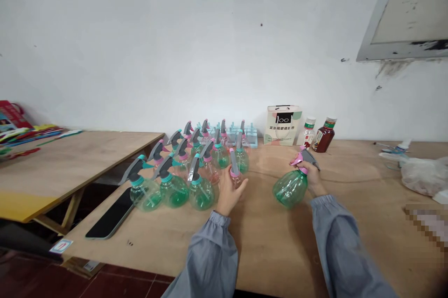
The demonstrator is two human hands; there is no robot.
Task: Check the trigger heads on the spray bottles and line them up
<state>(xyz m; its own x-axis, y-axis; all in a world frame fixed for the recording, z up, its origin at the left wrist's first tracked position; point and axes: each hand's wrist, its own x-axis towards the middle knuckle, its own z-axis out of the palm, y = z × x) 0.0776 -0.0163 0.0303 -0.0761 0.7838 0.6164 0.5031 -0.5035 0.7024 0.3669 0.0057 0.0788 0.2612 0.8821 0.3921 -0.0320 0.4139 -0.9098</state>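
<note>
My right hand [314, 180] is closed around the pink-and-grey trigger head of a green spray bottle [290, 189]. That bottle is tilted, its head toward the upper right. With thumb and fingers either side, my left hand [228, 195] grips a clear pinkish spray bottle with a pink collar [235, 173] at the right end of a group; most of its body is hidden behind the hand. Several green spray bottles [175, 191] with turquoise collars stand at the group's front. Others with pink collars [182, 157] are among and behind them.
A black phone [110, 214] lies left of the bottles. Light-blue plastic racks [252, 135], a paper bag [282, 126], a white-capped bottle [308, 133] and a dark red bottle [325, 135] stand by the wall. At right sits a plastic bag [425, 175]. Another table [70, 162] holds colourful strips.
</note>
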